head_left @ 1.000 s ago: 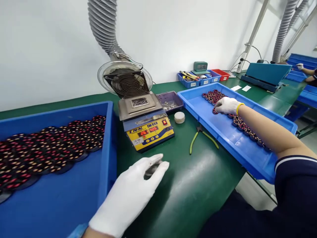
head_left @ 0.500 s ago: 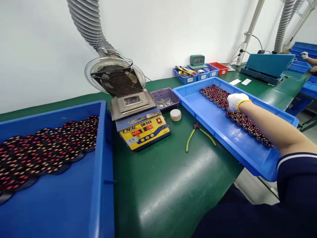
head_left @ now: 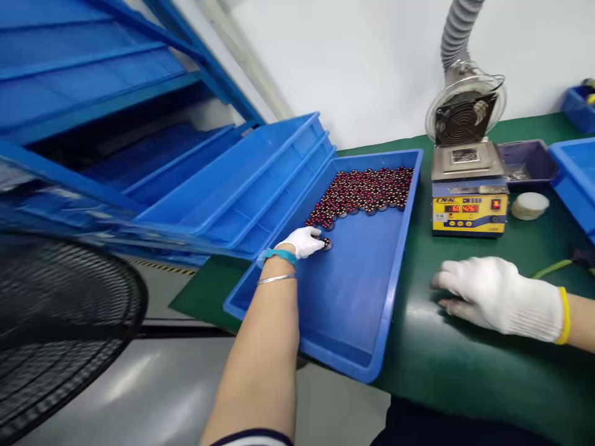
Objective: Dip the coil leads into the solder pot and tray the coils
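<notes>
My left hand (head_left: 303, 241), in a white glove with a blue wristband and a thin bracelet, reaches into the blue tray (head_left: 353, 310). Its fingers are pinched on a small dark coil (head_left: 326, 243) at the near edge of the many red-and-dark coils (head_left: 367, 189) packed in the tray's far end. My right hand (head_left: 493, 294), gloved in white with a yellow cuff, lies flat on the green table (head_left: 455, 371) to the right of the tray. Its fingers are stretched out and hold nothing.
A solder pot with a yellow front (head_left: 467, 210) stands behind my right hand, a round extractor fan (head_left: 465, 114) above it. A purple tray (head_left: 530, 161) and a white tin (head_left: 530, 204) sit to its right. Stacked blue trays (head_left: 242, 179) and a black fan guard (head_left: 56, 322) are left.
The view has swung left. My left hand has gone into the left tray with a coil. My right hand has left the right tray and now lies on the table.
</notes>
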A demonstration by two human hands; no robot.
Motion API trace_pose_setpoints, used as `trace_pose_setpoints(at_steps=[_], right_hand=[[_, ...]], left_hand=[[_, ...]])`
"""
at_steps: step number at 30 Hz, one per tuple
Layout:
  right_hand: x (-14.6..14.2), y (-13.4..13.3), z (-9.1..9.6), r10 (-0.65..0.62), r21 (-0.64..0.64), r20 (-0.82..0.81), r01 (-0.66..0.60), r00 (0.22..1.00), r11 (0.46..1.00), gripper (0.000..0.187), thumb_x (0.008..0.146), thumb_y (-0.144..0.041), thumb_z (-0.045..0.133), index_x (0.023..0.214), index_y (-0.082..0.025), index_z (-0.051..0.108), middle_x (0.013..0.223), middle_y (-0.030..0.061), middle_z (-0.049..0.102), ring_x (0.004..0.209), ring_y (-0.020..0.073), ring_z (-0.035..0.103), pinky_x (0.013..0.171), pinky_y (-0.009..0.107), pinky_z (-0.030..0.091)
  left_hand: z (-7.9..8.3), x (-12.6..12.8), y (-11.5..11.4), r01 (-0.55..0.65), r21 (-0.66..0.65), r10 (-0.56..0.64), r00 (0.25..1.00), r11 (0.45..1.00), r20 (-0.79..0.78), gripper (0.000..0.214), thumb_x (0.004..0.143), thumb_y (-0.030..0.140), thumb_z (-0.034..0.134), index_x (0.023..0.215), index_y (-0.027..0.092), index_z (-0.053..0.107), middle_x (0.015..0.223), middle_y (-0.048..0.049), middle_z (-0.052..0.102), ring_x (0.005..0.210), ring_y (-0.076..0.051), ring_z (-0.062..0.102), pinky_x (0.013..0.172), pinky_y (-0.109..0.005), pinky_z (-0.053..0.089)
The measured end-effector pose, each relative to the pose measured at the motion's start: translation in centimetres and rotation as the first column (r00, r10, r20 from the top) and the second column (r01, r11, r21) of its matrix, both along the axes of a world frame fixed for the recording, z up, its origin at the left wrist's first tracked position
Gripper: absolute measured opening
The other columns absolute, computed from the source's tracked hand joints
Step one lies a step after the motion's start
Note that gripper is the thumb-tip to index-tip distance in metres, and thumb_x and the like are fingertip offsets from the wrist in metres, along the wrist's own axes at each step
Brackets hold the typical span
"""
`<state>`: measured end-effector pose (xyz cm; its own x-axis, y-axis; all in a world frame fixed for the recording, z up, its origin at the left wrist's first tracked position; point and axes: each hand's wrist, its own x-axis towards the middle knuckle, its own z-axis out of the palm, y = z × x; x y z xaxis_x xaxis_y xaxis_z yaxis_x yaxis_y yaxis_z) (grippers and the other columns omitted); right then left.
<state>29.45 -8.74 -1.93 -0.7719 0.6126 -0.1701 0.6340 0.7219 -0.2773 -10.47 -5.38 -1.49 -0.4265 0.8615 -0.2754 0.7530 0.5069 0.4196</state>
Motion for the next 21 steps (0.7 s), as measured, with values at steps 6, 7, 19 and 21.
trace_pose_setpoints(at_steps=[6, 7, 19, 21], right_hand=[[0.9, 0.2, -2.2, 0.091, -0.063, 0.024, -0.089, 0.996, 0.994, 0.020, 0.085, -0.038, 0.051, 0.098, -0.030, 0.065, 0.091, 0.0074, 0.065, 0.073, 0.0212, 0.063, 0.057, 0.030, 0.039], [1.0, 0.3, -1.9, 0.097, -0.050, 0.009, -0.097, 0.995, 0.994, 0.021, 0.086, -0.037, 0.050, 0.098, -0.029, 0.065, 0.091, 0.0072, 0.065, 0.073, 0.0206, 0.063, 0.057, 0.030, 0.039], [1.2, 1.0, -0.8, 0.107, 0.003, -0.014, -0.107, 0.994, 0.994, 0.025, 0.087, -0.035, 0.051, 0.106, -0.024, 0.064, 0.095, 0.0064, 0.066, 0.076, 0.0200, 0.064, 0.059, 0.027, 0.040], [1.1, 0.9, -0.4, 0.104, -0.017, 0.022, -0.104, 0.994, 0.994, 0.025, 0.088, -0.035, 0.050, 0.106, -0.024, 0.064, 0.096, 0.0064, 0.066, 0.078, 0.0218, 0.065, 0.059, 0.028, 0.040]], left_hand=[[-0.4, -1.2, -0.2, -0.033, -0.162, 0.057, 0.988, 0.986, 0.145, 0.079, 0.050, 0.024, 0.080, 0.126, 0.017, 0.059, 0.081, -0.0053, 0.071, 0.070, -0.019, 0.065, 0.059, -0.026, 0.052], [-0.3, -1.3, -0.3, -0.038, -0.190, 0.072, 0.983, 0.981, 0.170, 0.080, 0.051, 0.023, 0.078, 0.128, 0.017, 0.058, 0.079, -0.0051, 0.070, 0.072, -0.019, 0.065, 0.060, -0.028, 0.053], [-1.8, -0.5, 0.9, -0.156, -0.154, 0.186, 0.960, 0.976, 0.210, 0.043, 0.069, 0.038, 0.078, 0.100, 0.014, 0.062, 0.094, -0.0094, 0.067, 0.077, -0.022, 0.066, 0.065, -0.036, 0.058], [-2.1, -0.1, 1.4, -0.172, -0.147, 0.197, 0.965, 0.974, 0.176, 0.038, 0.076, 0.038, 0.074, 0.100, 0.012, 0.062, 0.094, -0.0085, 0.066, 0.078, -0.021, 0.065, 0.067, -0.037, 0.057]])
